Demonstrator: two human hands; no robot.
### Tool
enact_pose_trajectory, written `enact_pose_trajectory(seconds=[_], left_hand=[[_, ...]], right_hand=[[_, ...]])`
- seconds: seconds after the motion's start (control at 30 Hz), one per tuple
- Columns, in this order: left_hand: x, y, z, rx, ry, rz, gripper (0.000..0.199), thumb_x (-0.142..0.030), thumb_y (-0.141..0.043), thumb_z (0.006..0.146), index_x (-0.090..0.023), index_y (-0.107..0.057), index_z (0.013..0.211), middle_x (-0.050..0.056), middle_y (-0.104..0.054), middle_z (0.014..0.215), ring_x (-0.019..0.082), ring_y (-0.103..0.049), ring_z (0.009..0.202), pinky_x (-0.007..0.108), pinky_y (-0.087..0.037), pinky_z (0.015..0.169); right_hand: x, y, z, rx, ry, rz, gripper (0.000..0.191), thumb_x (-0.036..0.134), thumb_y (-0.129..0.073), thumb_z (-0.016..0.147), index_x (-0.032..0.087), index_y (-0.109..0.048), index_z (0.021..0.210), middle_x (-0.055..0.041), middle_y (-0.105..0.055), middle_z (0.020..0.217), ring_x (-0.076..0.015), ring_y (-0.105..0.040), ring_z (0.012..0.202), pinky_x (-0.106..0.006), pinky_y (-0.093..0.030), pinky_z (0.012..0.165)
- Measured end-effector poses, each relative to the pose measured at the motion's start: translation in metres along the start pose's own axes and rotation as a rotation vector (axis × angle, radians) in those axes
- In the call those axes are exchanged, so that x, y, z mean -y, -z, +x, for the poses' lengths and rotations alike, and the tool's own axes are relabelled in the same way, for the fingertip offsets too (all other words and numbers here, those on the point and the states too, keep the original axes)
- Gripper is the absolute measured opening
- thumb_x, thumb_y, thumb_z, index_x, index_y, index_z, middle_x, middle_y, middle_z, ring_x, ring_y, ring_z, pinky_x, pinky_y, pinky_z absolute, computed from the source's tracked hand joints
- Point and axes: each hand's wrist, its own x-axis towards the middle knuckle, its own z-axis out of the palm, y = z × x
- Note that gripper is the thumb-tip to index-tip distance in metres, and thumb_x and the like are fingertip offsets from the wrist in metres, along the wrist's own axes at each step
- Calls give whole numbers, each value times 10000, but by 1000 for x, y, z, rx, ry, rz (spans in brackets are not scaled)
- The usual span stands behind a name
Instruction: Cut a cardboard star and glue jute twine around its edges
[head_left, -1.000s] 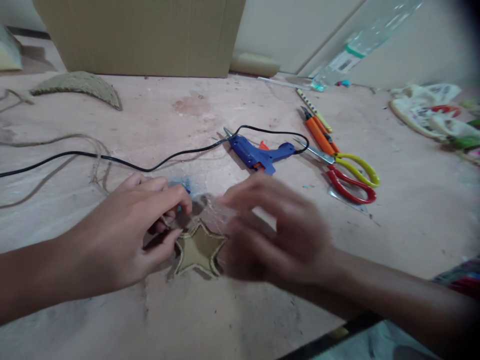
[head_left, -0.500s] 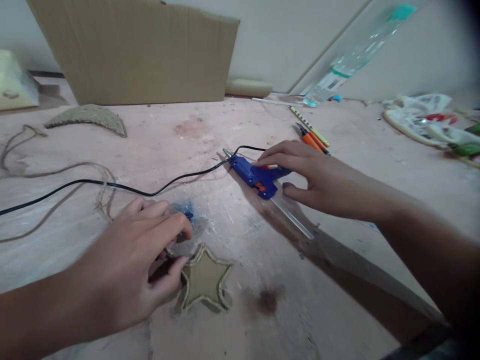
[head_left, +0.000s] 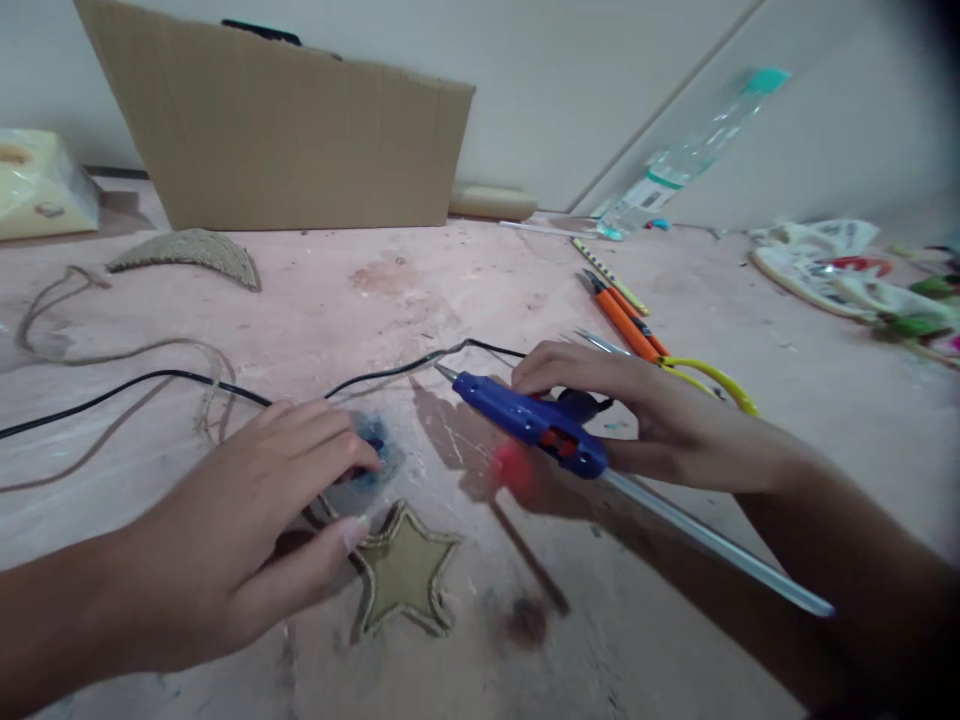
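A blue hot glue gun (head_left: 525,415) is held off the table in my right hand (head_left: 637,400), whose fingers wrap its handle. The nozzle points to the upper left, and a clear glue stick (head_left: 720,545) sticks out of the back. My left hand (head_left: 277,530) rests on the table with thumb and forefinger apart. Its thumb tip is at the left side of a cardboard star (head_left: 405,572) edged with twine. A bit of twine shows under this hand. Just past its fingertips lies a small dark blue thing (head_left: 373,447) on a bluish smear.
A black cord (head_left: 172,374) and loose twine (head_left: 127,350) cross the left side. Behind them lie a twine-covered crescent (head_left: 187,257) and upright cardboard (head_left: 300,150). Orange cutters (head_left: 622,320), yellow-handled scissors (head_left: 720,378) and a leaning bottle (head_left: 675,165) are on the right.
My right hand has raised the glue gun off the table toward me. My left thumb and forefinger have spread wider beside the star. The view has shifted slightly, showing the scissors.
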Motion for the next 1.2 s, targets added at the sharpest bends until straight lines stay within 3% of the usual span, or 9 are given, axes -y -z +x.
enact_pose_trajectory(seconds=[0.07,0.17,0.3,0.4,0.5,0.67,0.93,1.03,1.2], left_hand=[[2,-1,-1,-27,11,66,279,-357,-514,1127,-278,-652,1356,82,-719,1398,313,-646,1281,461,-514,1054],[6,-4,-3,-61,36,242,419,-381,-479,1148,-286,-563,1547,117,-554,1716,392,-460,1593,606,-374,1255],[7,-2,-6,-43,-2,286,478,-358,-465,1147,-261,-488,1614,122,-424,1828,382,-303,1719,606,-266,1333],[2,3,-5,-12,-54,177,406,-304,-540,1081,-281,-552,1486,93,-542,1702,341,-424,1618,530,-326,1258],[-3,5,-3,26,-61,86,341,-200,-591,985,-291,-590,1314,45,-698,1355,299,-567,1336,481,-383,1092],[-2,5,2,71,-69,50,192,-134,-591,885,-258,-582,1032,-2,-676,971,272,-547,1005,450,-327,923],[5,6,3,125,-95,-60,124,-145,-608,1005,-253,-602,945,-42,-643,887,219,-523,912,393,-290,906],[7,4,2,141,-92,-94,148,-151,-581,1049,-254,-623,952,-51,-644,880,206,-512,888,380,-288,888],[8,7,5,160,-111,-98,164,-155,-577,1065,-251,-649,953,-52,-653,869,200,-520,892,362,-303,903]], right_hand=[[4,1,1,-1,11,29,229,317,-738,1041,294,-713,1267,-60,-786,1158,-235,-765,985,-332,-620,802],[12,2,3,21,20,98,122,360,-685,1084,279,-706,1172,-54,-774,1060,-220,-744,892,-339,-597,750],[23,-5,6,-43,-5,138,262,497,-635,1126,266,-688,1014,-34,-739,917,-203,-690,780,-344,-546,671],[29,-16,6,-66,17,170,400,620,-580,1136,247,-688,1042,-32,-733,911,-191,-690,779,-343,-547,674],[33,-26,6,-67,24,259,452,672,-552,1135,243,-678,1065,-36,-751,922,-192,-720,792,-338,-571,677],[34,-35,8,-25,-38,349,539,728,-528,1126,228,-705,1031,-32,-755,891,-174,-702,744,-318,-550,630],[45,-47,12,-35,-69,471,610,767,-539,1104,200,-716,965,-59,-765,907,-180,-701,766,-329,-534,683],[53,-57,11,-48,-77,522,520,688,-627,1091,191,-709,960,-51,-732,900,-168,-678,756,-309,-504,663],[58,-68,12,-63,11,503,507,660,-568,1120,196,-654,934,-35,-674,867,-138,-608,711,-281,-452,626]])
